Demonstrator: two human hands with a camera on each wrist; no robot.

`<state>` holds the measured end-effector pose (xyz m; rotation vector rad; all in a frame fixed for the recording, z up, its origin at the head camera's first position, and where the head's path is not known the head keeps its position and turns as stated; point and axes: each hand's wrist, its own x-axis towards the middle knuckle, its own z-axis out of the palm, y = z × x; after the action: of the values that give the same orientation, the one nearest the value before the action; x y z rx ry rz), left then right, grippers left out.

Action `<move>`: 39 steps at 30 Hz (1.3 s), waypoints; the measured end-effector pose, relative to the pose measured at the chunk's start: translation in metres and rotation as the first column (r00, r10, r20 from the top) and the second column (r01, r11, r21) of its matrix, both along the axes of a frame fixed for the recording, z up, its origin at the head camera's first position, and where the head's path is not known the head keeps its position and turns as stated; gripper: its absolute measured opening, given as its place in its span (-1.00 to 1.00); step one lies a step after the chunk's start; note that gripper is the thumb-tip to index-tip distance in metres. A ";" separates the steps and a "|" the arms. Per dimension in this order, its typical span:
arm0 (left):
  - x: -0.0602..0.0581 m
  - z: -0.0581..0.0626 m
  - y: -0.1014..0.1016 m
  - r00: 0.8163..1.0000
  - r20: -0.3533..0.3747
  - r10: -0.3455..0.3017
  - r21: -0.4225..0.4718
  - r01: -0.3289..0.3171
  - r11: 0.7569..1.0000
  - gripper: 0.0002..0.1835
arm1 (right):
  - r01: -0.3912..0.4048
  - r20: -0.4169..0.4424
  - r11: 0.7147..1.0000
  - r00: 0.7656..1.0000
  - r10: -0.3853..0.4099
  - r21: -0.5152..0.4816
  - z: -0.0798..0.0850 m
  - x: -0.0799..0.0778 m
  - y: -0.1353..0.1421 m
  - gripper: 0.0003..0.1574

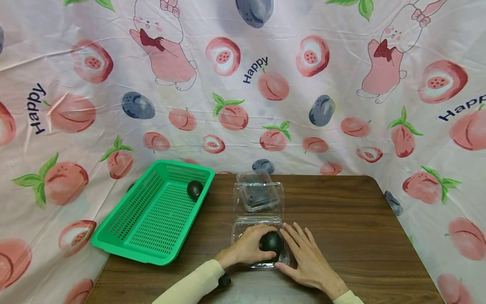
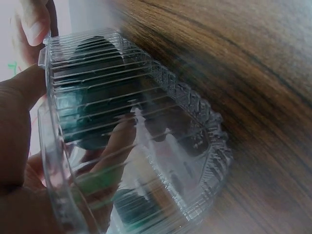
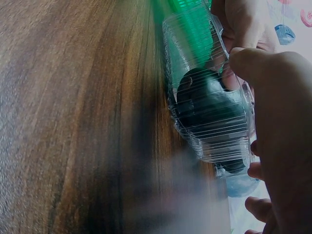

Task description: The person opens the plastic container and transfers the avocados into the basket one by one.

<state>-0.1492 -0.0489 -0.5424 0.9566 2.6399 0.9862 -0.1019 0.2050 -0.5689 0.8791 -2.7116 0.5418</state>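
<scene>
Fruit (image 1: pixel 271 242), oval, smooth and blackish green with a pale sheen, sits in the base of a clear box (image 1: pixel 233 231), toward its three o'clock side. Both wrist views show its dark body through the ribbed plastic wall. From nine o'clock the left hand (image 1: pixel 247 247) grips it, fingers and thumb curled around it. At four o'clock lies the right hand (image 1: pixel 306 258), its fingers straight and spread apart beside the box rim. The hinged lid (image 1: pixel 238 207) stands open toward twelve. Beyond it, also near twelve, is a second clear box (image 1: pixel 255 177); a dark patch shows through, too unclear to name. Between nine and ten o'clock, a green basket (image 1: pixel 133 254) with slotted walls holds one similar dark fruit (image 1: pixel 195 191) in its two o'clock area. Everything rests on a brown wood-grain table (image 1: pixel 353 219), with a fruit-and-rabbit printed cloth (image 1: pixel 296 105) behind it.
</scene>
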 end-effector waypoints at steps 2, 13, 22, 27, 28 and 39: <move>0.000 0.001 0.000 1.000 0.000 -0.001 0.006 0.001 1.000 -0.29 | -0.002 0.007 1.000 1.000 0.002 -0.003 0.000 0.000 0.000 0.21; 0.000 0.004 0.001 1.000 0.007 0.013 0.020 -0.013 1.000 -0.32 | 0.005 -0.006 1.000 1.000 -0.005 -0.011 -0.001 -0.001 -0.001 0.19; 0.002 0.006 -0.003 0.999 0.019 0.028 0.004 -0.028 1.000 -0.30 | 0.006 0.028 1.000 1.000 -0.006 -0.013 0.001 -0.001 0.000 0.21; 0.003 0.007 -0.006 0.999 0.022 0.031 0.019 -0.031 0.999 -0.31 | 0.011 0.045 1.000 0.999 -0.011 -0.005 0.002 -0.001 0.001 0.22; 0.004 0.008 -0.007 0.999 0.025 0.030 0.027 -0.031 0.999 -0.31 | 0.012 0.046 1.000 0.999 -0.012 -0.003 0.002 -0.001 0.001 0.22; 0.001 0.019 -0.018 0.998 0.030 0.049 0.075 -0.051 0.996 -0.29 | 0.019 0.054 1.000 0.998 -0.019 0.007 0.002 -0.001 0.001 0.24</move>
<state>-0.1485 -0.0668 -0.5236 0.8895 2.6322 1.1103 -0.1024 0.2060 -0.5666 0.8511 -2.7689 0.5608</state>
